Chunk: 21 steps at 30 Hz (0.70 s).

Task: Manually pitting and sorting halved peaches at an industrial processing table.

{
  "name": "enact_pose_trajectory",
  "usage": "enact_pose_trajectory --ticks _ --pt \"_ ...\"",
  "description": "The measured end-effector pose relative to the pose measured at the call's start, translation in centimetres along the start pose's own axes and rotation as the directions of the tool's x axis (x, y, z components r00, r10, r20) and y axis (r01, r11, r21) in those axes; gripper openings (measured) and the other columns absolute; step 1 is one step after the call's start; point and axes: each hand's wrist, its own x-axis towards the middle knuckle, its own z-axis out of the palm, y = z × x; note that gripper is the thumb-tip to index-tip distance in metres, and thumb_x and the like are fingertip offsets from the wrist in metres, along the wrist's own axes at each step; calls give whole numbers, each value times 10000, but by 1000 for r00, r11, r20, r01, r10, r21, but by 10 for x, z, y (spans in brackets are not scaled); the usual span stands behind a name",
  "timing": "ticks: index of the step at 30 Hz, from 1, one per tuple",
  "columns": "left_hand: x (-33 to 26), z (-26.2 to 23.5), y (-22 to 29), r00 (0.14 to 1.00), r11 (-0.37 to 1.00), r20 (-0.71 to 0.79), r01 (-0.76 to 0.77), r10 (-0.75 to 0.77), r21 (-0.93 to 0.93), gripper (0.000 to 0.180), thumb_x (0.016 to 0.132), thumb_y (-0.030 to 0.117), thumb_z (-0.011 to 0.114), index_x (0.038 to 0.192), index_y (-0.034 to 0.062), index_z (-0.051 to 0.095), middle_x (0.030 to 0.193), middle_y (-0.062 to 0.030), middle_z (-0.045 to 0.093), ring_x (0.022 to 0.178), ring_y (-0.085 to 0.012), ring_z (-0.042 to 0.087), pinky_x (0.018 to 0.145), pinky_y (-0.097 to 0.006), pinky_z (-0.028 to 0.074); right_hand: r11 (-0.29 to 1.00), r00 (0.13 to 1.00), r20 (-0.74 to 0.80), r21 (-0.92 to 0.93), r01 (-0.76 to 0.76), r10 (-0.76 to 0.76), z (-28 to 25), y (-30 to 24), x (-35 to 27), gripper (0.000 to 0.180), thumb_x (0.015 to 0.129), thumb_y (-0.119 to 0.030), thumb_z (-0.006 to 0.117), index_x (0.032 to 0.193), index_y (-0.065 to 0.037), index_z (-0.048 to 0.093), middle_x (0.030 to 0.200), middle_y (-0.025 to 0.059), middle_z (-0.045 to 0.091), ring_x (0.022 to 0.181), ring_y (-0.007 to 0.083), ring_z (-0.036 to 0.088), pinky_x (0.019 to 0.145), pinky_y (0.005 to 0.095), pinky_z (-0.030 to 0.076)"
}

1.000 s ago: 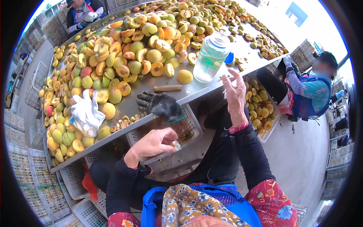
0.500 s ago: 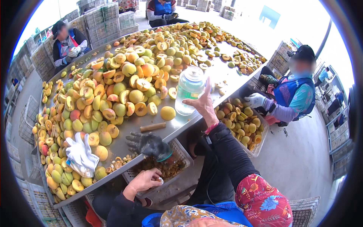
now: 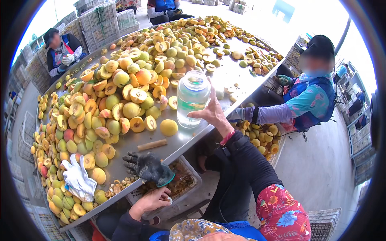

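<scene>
A clear plastic jar [image 3: 185, 102] with a green band stands by the near edge of the metal table [image 3: 150, 166]. My right hand [image 3: 213, 112] is closed round its right side, thumb in front and the other fingers partly hidden behind it. Low at the table's near edge, my left hand [image 3: 150, 201] pinches a small white thing [image 3: 169, 200] too little to make out. Just above that hand, a dark rubber-coated glove [image 3: 148, 166] lies partly over the table edge. Left of the jar rest a whole yellow fruit [image 3: 169, 127] and a short wooden stick [image 3: 152, 145].
Halved and whole yellow-green fruits [image 3: 116, 96] heap over the table. A white glove [image 3: 77, 178] lies on them. Below the edge sit a crate of scraps [image 3: 196, 181] and a crate of fruit [image 3: 261, 138]. A co-worker [image 3: 311, 94] sits at the right; others sit beyond.
The right-hand co-worker has leaned in and stretched an arm towards the table edge and fruit crate. My view has shifted slightly. My hands keep nearly the same places.
</scene>
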Motion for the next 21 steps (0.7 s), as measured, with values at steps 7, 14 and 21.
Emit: enact_pose_trajectory --ticks 7,14,21 --pt "9 2 -7 999 999 22 29 -28 -33 546 809 170 731 1242 -47 480 1038 -190 665 989 -229 641 878 -338 483 994 983 -147 -1 113 -111 0 -3 -7 1299 563 -419 903 1503 -42 89 1394 168 415 1289 268 419 1077 398 349" --pt "6 -1 2 1000 1000 12 26 -26 -3 538 814 169 723 1246 -42 480 1053 -190 663 998 -243 640 881 -347 485 973 871 -479 -231 -9 -106 -1 -17 -10 973 710 -695 680 1348 4 449 891 53 501 858 150 477 854 309 424" --pt "-2 -1 1 999 999 3 36 -36 -1 525 819 174 718 1238 -40 486 1052 -184 664 997 -250 638 873 -350 490 863 986 -115 -503 50 -124 -17 -75 22 949 651 -610 760 1319 3 480 1156 160 519 1068 268 497 938 400 411"
